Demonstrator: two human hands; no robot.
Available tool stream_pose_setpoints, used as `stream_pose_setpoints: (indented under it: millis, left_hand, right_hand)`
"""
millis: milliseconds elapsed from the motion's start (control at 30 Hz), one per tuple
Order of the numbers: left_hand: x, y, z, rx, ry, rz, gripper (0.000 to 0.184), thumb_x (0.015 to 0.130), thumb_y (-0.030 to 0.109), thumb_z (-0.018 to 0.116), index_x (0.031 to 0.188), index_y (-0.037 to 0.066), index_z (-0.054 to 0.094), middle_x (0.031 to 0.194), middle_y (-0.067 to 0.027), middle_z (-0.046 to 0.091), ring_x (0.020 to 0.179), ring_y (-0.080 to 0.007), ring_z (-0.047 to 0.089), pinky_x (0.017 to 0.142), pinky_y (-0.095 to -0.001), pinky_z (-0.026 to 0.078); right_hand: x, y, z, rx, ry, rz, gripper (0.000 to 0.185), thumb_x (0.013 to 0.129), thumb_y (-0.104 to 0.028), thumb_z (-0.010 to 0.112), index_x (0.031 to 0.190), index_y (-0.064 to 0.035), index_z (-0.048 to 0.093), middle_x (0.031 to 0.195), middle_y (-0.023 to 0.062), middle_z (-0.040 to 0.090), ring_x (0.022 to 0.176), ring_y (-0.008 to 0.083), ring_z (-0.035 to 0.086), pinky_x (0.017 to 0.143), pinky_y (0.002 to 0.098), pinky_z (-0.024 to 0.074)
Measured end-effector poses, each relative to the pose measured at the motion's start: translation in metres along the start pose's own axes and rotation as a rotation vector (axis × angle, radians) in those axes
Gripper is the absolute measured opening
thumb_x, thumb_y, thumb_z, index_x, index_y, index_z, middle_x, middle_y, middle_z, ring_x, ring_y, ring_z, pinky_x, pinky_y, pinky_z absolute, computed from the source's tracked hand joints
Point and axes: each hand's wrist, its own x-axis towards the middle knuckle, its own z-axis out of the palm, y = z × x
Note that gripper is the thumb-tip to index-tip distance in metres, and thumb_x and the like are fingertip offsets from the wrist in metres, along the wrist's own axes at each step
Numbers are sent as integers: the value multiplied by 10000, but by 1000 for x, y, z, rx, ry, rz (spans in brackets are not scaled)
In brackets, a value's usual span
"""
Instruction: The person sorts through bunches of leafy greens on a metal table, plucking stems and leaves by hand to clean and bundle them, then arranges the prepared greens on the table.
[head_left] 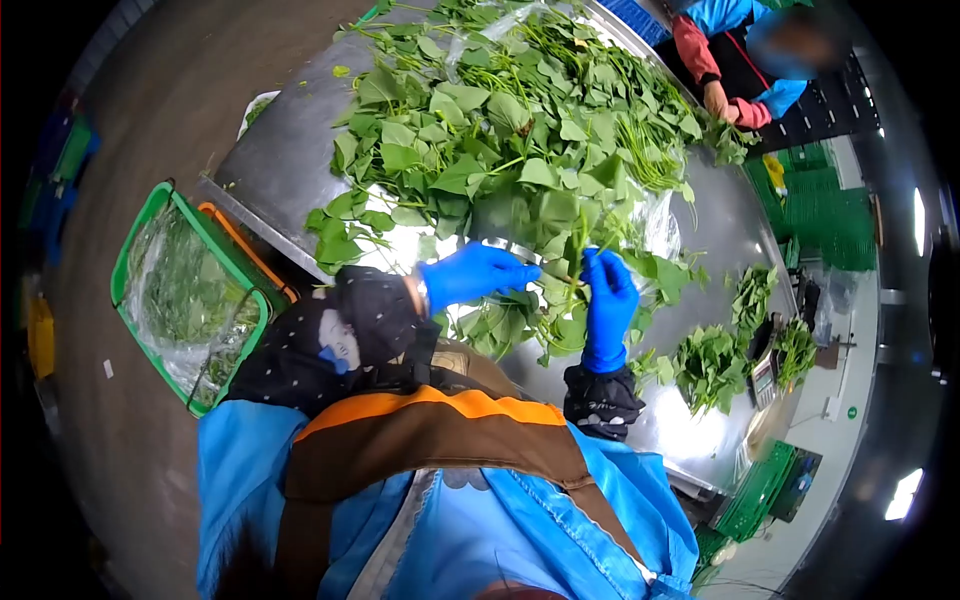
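Both of my hands wear blue gloves above a metal table (270,165) covered in leafy greens. My right hand (611,305) is closed around a few green leafy stems (580,240), whose leaves hang below and beside the fingers. Facing it, my left hand (475,275) points right with its fingers pressed together near the leaves; what sits between its fingertips is too small to make out. A large heap of leafy greens (460,130) spreads beyond my hands, some of it with clear plastic film (490,32) on top.
Sorted bunches of greens (708,368) lie at the table's right, beside a small scale (764,380). On the left stands a green basket (150,215) lined with plastic and holding greens. Across the table a co-worker (735,60) handles greens. Green crates (825,205) are stacked at right.
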Motion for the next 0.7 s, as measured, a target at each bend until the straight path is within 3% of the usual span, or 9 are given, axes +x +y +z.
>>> stream_pose_setpoints:
  millis: [133,267,300,333,400,467,500,600,700]
  left_hand:
    - [12,1,9,-430,68,-49,447,808,426,557,1036,42,575,965,-79,586,895,-155,533,789,-297,421]
    - [14,-25,8,-293,215,101,287,847,270,535,1010,37,568,966,-82,590,888,-170,568,800,-298,453]
    - [12,-32,2,-189,283,159,271,851,238,531,1007,20,563,970,-101,591,892,-185,573,808,-303,457]
    - [7,-37,-19,-913,111,187,302,854,193,522,1062,-26,510,1015,-149,572,960,-238,559,856,-328,446]
    - [-6,-30,-31,-892,362,101,312,864,180,508,1083,-41,496,980,-145,584,910,-241,581,824,-339,470]
    - [-20,-40,-35,-973,245,105,351,875,193,485,1124,-52,447,1047,-158,557,970,-257,558,871,-363,450]
    - [-26,-43,-34,-952,247,95,367,882,168,463,1151,-74,402,1143,-196,488,1056,-298,498,939,-389,398]
    - [-24,-63,-30,-890,169,132,351,884,200,464,1132,-47,451,1124,-169,512,1059,-262,499,938,-368,389]
    - [-26,-56,-22,-611,151,182,339,883,230,460,1116,-15,481,1117,-137,526,1054,-246,503,942,-364,378]
  right_hand:
    - [-25,-10,24,-217,-225,-274,95,745,-40,638,813,-3,581,713,46,555,633,125,528,610,236,424]
    - [-39,-11,40,-353,-271,-471,112,714,-56,650,790,-21,577,754,105,560,666,256,545,596,310,428]
    - [-47,-9,38,-270,-354,-385,112,709,-42,647,792,-22,575,747,101,554,671,244,548,597,307,426]
    - [-55,-11,35,-187,-436,-301,115,705,-27,644,794,-23,572,739,96,548,676,231,551,599,303,425]
    - [-59,-20,17,175,-316,-48,65,799,-72,540,837,-24,560,759,48,543,702,129,530,614,260,407]
    - [-28,-8,0,697,-142,91,177,865,-169,460,898,-23,555,805,46,557,713,110,523,650,239,411]
    - [-24,-7,2,689,-98,296,223,883,-215,429,936,-32,545,820,47,562,720,103,519,688,241,419]
    - [-31,10,30,435,-633,509,300,866,-234,473,1046,-9,557,943,49,586,799,112,540,744,261,426]
    - [-40,-1,69,300,-634,431,232,812,-120,552,1002,5,601,907,83,608,806,111,546,715,232,431]
